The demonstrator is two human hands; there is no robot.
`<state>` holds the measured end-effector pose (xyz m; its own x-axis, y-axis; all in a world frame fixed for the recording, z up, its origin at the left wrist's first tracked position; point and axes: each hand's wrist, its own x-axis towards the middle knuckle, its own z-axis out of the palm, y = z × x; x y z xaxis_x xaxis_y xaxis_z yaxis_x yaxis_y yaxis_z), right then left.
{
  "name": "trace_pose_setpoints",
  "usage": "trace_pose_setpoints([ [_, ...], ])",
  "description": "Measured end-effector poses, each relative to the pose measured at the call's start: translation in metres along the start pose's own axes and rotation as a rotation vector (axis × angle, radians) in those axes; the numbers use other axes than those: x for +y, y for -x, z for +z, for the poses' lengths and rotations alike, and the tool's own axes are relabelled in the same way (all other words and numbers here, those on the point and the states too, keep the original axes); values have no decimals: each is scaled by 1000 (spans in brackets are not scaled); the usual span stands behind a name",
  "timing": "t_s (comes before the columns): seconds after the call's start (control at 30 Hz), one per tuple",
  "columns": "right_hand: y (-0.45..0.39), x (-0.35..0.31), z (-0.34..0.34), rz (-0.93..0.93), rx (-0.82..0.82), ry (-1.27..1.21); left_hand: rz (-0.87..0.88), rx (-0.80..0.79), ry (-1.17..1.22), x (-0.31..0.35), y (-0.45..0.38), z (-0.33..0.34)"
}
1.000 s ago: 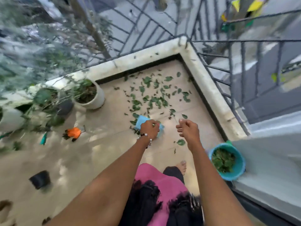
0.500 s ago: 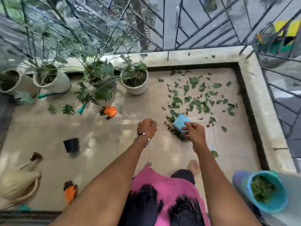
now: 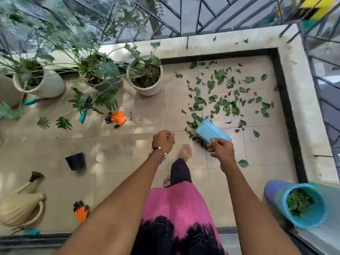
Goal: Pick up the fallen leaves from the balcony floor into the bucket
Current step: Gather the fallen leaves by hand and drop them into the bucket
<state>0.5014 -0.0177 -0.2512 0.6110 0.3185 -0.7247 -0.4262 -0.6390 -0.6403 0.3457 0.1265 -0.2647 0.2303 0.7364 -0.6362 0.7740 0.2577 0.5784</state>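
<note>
Teal plastic marks the bucket (image 3: pixel 303 205), which sits nearest, at the person's right on a raised grey step and tilted in this view, already part full of leaves. Taking the bucket as landmark: the right hand (image 3: pixel 220 151) is up and left of it, fingers pinching the near edge of a blue scoop (image 3: pixel 211 132) whose far end rests among leaves. The left hand (image 3: pixel 163 140) is further left, clenched in a loose fist; whether it holds anything I cannot tell. One bare foot (image 3: pixel 185 151) stands between the hands.

The risks, as I judge them: the pinch on the scoop is thin, so a loaded scoop could twist and spill on the way back to the bucket. The bucket looks perched near the step's edge, and a knock from the arm or scoop could tip it and spill its contents. The glossy tiles and loose leaves by the foot could mean a slip.

Beyond the scoop, the leaves (image 3: pixel 220 103) spread thickly over the floor (image 3: pixel 114 148), far from the bucket, up to the dark border under the parapet (image 3: pixel 301 100), which closes that corner. Stray leaves lie on the parapet too. Left of the bucket, open tiles give free room; further off, a black pot (image 3: pixel 75 161), orange gloves (image 3: pixel 117 118) and planters (image 3: pixel 145 78) crowd the way.
</note>
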Motion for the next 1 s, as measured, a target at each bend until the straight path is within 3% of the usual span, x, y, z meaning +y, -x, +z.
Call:
trace_pose_setpoints([
  [0.23,-78,-22,1,84,77,-19,66,-123,-129,49,-77,30],
  [0.47,-156,-11,11,136,31,131,106,-204,-258,73,-154,60],
  [0.87,-279,45,106,10,-2,390,143,-374,-413,3,-314,99],
  [1.0,-354,100,161,-44,-6,514,128,-395,-285,-46,-387,130],
])
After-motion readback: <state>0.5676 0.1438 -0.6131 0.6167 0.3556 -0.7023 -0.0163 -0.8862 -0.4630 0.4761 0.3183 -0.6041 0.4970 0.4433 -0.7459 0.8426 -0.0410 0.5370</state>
